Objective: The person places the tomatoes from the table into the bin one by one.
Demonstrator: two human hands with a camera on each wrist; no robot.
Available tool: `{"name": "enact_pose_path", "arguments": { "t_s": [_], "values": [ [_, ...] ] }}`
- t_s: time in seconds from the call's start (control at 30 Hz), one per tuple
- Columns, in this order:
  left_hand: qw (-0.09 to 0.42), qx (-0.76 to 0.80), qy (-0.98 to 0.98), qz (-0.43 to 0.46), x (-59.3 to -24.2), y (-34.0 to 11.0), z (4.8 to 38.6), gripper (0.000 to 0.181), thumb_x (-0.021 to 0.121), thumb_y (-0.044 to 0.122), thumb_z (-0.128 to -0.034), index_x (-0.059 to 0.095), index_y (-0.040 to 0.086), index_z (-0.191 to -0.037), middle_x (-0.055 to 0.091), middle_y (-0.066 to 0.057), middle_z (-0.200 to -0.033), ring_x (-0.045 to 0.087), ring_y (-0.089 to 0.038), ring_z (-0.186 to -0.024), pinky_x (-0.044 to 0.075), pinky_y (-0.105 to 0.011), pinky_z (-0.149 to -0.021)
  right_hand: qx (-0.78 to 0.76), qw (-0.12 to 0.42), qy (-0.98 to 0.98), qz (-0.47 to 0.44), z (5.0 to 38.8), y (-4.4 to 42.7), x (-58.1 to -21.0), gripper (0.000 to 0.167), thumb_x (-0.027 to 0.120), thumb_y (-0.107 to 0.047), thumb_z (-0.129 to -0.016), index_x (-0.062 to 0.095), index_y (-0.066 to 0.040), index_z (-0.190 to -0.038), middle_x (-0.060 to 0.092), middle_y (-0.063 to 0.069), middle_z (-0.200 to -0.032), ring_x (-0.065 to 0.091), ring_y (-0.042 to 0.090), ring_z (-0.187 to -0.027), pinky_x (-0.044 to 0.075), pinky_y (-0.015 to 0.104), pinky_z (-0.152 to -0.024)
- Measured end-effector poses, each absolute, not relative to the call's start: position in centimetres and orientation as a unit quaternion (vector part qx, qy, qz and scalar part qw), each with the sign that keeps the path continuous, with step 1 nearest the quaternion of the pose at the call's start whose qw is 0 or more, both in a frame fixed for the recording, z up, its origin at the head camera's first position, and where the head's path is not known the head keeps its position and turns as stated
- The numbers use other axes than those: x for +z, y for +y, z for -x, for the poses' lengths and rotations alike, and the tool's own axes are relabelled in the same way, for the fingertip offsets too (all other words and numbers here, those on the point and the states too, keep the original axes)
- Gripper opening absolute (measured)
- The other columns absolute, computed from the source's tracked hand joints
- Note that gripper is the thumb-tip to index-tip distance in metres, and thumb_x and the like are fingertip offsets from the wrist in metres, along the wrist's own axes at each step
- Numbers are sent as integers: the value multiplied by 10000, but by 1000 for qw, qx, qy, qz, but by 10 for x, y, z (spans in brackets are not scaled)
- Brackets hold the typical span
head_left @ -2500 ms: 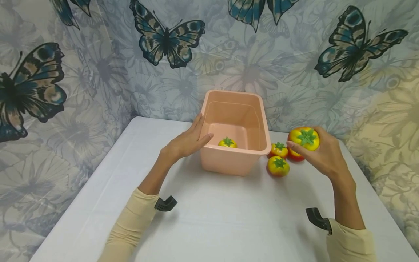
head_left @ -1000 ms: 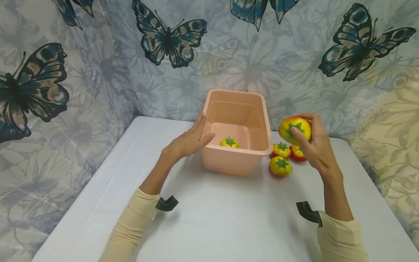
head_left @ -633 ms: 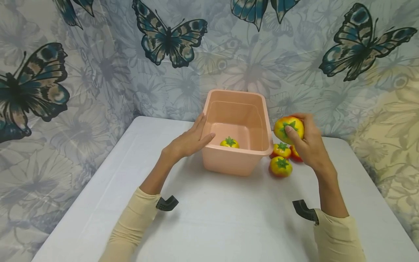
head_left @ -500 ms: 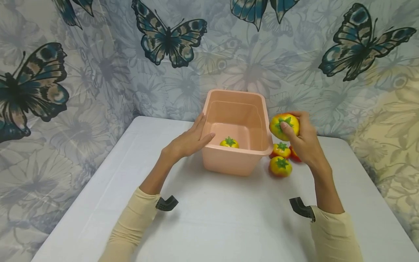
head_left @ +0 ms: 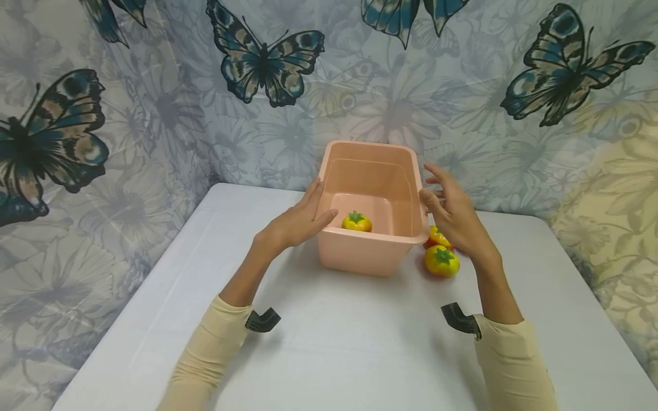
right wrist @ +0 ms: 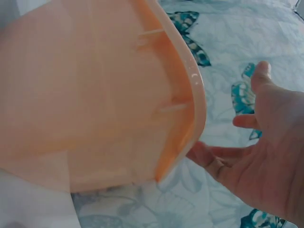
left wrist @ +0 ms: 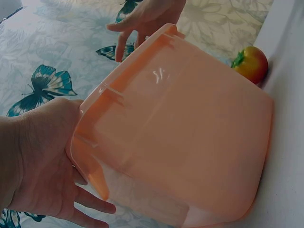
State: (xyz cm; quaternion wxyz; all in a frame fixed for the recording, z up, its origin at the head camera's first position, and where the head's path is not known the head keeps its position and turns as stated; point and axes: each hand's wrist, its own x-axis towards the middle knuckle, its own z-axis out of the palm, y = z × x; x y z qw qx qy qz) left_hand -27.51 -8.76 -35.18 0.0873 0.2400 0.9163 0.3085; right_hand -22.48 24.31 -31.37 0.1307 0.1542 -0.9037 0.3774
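A peach-coloured plastic bin (head_left: 360, 254) stands on the white table. Over its front rim shows a yellow-and-red tomato (head_left: 356, 221) with a green star-shaped top; the rest of the bin's floor near the front wall is hidden. My left hand (head_left: 295, 222) rests along the bin's left side, fingers straight, thumb by the rim. Nothing is in my right hand (head_left: 454, 211), which is by the bin's right rim with loosely spread fingers; in the right wrist view a fingertip appears to meet the rim. Below it lie a tomato (head_left: 441, 261) and another partly hidden tomato (head_left: 437, 237).
Floral cloth with butterfly prints (head_left: 264, 63) hangs behind and beside the table (head_left: 329, 342). The bin's back is close to that cloth. A black camera mount sits on each sleeve.
My right hand has carried a large tomato left to the bin and no longer holds it. The tomato visible in the bin sits slightly differently. My left hand stays put.
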Motion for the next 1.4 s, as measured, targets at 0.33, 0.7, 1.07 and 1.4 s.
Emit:
{"name": "enact_pose_path", "arguments": {
  "t_s": [0.33, 0.7, 1.07, 1.4],
  "values": [
    [82, 309, 915, -246, -351, -86, 275, 907, 355, 627, -1062, -93, 141, -1683, -161, -1, -1776, 83, -277, -1658, 224, -504, -1320, 362, 125, -913, -142, 216, 258, -309, 576, 379, -412, -1133, 263, -238, -1669, 462, 263, -1549, 587, 481, -1275, 561, 419, -966],
    [84, 310, 916, -242, -352, -88, 275, 921, 352, 651, -1053, -91, 147, -1684, -157, -9, -1777, 52, -255, -1662, 203, -488, -1329, 351, 92, -923, -128, 208, 269, -308, 581, 388, -418, -1127, 297, -201, -1658, 356, 196, -1678, 435, 538, -1439, 370, 802, -1082],
    [84, 313, 914, -247, -351, -86, 276, 913, 352, 637, -1057, -94, 146, -1684, -166, -1, -1774, 48, -261, -1663, 205, -500, -1326, 339, 74, -932, -103, 203, 291, -310, 614, 412, -413, -1118, 266, -179, -1667, 343, 242, -1668, 426, 545, -1407, 360, 816, -1061],
    [85, 311, 915, -244, -352, -86, 275, 911, 354, 634, -1059, -98, 149, -1684, -163, -15, -1776, 54, -273, -1662, 214, -514, -1321, 310, 57, -944, -92, 202, 313, -316, 664, 432, -426, -1113, 245, -108, -1665, 371, 310, -1613, 421, 551, -1388, 366, 776, -1081]
  ]
}}
